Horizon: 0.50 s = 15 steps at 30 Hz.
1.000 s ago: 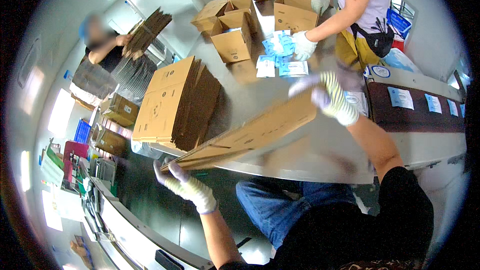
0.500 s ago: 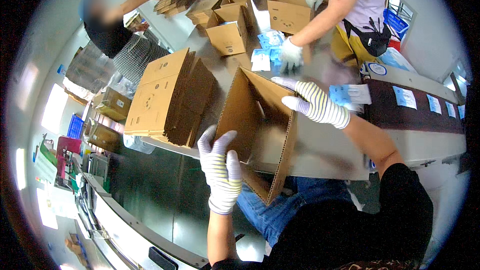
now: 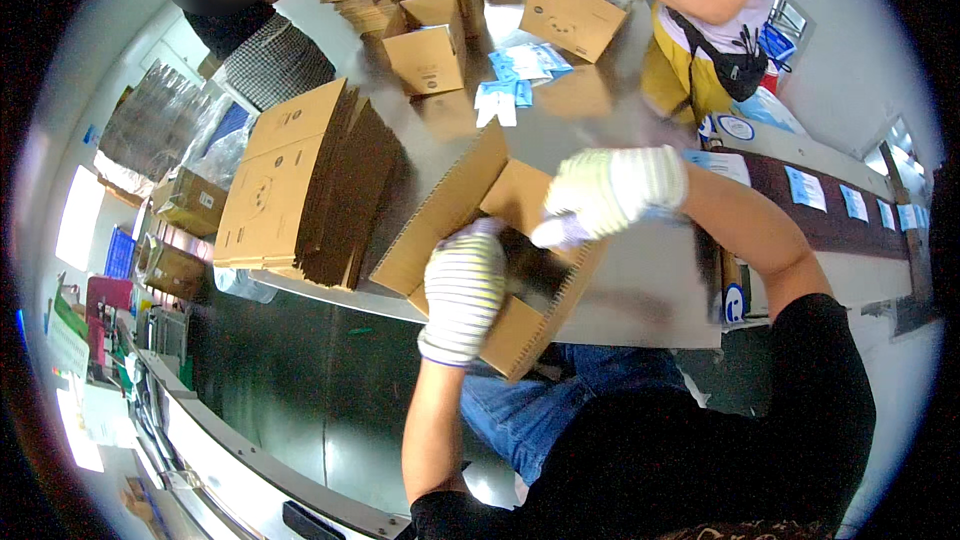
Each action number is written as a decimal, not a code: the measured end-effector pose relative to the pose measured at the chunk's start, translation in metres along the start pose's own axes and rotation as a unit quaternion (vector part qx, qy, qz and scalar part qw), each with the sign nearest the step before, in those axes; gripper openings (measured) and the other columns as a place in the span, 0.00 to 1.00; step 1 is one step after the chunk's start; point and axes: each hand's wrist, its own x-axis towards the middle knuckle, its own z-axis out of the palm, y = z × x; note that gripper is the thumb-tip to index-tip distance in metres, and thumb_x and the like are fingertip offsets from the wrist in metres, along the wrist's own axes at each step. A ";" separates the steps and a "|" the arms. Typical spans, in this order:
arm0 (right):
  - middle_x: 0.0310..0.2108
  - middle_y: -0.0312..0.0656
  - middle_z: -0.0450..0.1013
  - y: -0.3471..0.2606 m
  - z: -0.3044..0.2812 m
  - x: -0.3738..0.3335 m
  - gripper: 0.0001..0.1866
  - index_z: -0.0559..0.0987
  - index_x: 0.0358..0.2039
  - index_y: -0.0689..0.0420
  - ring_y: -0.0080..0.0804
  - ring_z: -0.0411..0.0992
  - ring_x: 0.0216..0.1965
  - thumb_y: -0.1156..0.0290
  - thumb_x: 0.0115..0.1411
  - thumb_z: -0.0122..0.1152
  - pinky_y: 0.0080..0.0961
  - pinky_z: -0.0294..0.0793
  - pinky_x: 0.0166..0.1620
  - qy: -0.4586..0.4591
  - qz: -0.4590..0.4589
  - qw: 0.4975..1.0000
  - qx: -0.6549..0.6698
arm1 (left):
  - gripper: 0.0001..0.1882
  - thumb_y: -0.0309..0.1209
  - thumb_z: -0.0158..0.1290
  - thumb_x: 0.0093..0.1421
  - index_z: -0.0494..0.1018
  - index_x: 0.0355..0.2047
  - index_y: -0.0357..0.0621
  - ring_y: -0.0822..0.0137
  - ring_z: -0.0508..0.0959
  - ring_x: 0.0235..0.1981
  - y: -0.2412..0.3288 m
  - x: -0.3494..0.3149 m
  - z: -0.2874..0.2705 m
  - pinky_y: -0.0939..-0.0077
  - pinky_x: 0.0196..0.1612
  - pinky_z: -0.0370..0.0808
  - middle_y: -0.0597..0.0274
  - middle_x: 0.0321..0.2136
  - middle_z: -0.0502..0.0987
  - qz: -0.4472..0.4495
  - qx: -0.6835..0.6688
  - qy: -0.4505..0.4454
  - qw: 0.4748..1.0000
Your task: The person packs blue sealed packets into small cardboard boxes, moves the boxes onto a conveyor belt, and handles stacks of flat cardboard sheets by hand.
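An opened brown cardboard box (image 3: 432, 215) stands tilted in front of me at the table's near edge, its flaps up. Wearing a striped glove, my left hand (image 3: 465, 285) is bent over the box's near left side, fingertips curled inside. My right hand (image 3: 620, 190), gloved alike and slightly blurred, closes at the right wall, with its thumb over the opening. Part of the box's inside is hidden behind both hands. To the left leans a thick stack of flattened cardboard boxes (image 3: 285, 175). Blue and white packets (image 3: 525, 65) lie beyond the box.
Several opened boxes (image 3: 425, 55) stand farther back on the metal table (image 3: 640, 290). A conveyor belt (image 3: 765, 190) with packets lies at right. One co-worker in white gloves handles a box (image 3: 572, 15) across the table; another person (image 3: 250, 30) stands at far left.
The box has turned and its flaps have moved. Both hands have come inward over its opening, closing from spread fingers. The co-worker's hands have moved from the packets back to a box, now tilted.
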 end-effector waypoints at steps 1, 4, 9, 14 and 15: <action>0.26 0.54 0.74 0.008 0.007 0.017 0.24 0.78 0.25 0.59 0.52 0.73 0.31 0.50 0.61 0.48 0.45 0.72 0.33 0.055 0.009 0.998 -0.018 | 0.12 0.33 0.45 0.60 0.73 0.40 0.41 0.58 0.78 0.30 -0.003 0.004 -0.008 0.67 0.38 0.74 0.50 0.27 0.77 -0.025 -0.176 0.028 0.984; 0.35 0.49 0.74 0.041 0.075 0.073 0.17 0.75 0.29 0.58 0.48 0.72 0.39 0.56 0.58 0.49 0.43 0.71 0.39 0.382 -0.015 0.895 -0.229 | 0.15 0.36 0.41 0.67 0.72 0.42 0.36 0.58 0.80 0.31 -0.005 0.008 -0.021 0.72 0.43 0.74 0.49 0.28 0.79 -0.164 -0.418 0.080 0.890; 0.33 0.41 0.69 0.004 0.069 0.067 0.13 0.74 0.30 0.54 0.39 0.68 0.37 0.56 0.56 0.53 0.39 0.68 0.43 0.359 -0.065 0.923 -0.127 | 0.11 0.35 0.47 0.62 0.72 0.35 0.40 0.46 0.76 0.24 0.010 -0.012 -0.010 0.60 0.38 0.75 0.46 0.20 0.76 -0.025 0.056 -0.155 0.986; 0.40 0.50 0.71 -0.005 0.025 0.009 0.23 0.72 0.41 0.58 0.51 0.70 0.43 0.55 0.53 0.63 0.42 0.69 0.47 0.655 -0.087 0.750 0.017 | 0.16 0.36 0.50 0.62 0.71 0.42 0.35 0.55 0.78 0.32 -0.072 -0.098 -0.021 0.61 0.36 0.78 0.48 0.41 0.76 -0.171 -0.136 0.301 0.928; 0.42 0.54 0.70 -0.001 0.029 0.007 0.27 0.71 0.43 0.60 0.53 0.69 0.44 0.53 0.51 0.65 0.42 0.69 0.48 0.641 -0.052 0.761 0.088 | 0.16 0.36 0.50 0.63 0.70 0.44 0.35 0.57 0.78 0.34 -0.046 -0.083 -0.022 0.63 0.36 0.78 0.49 0.42 0.76 -0.203 -0.362 0.359 0.836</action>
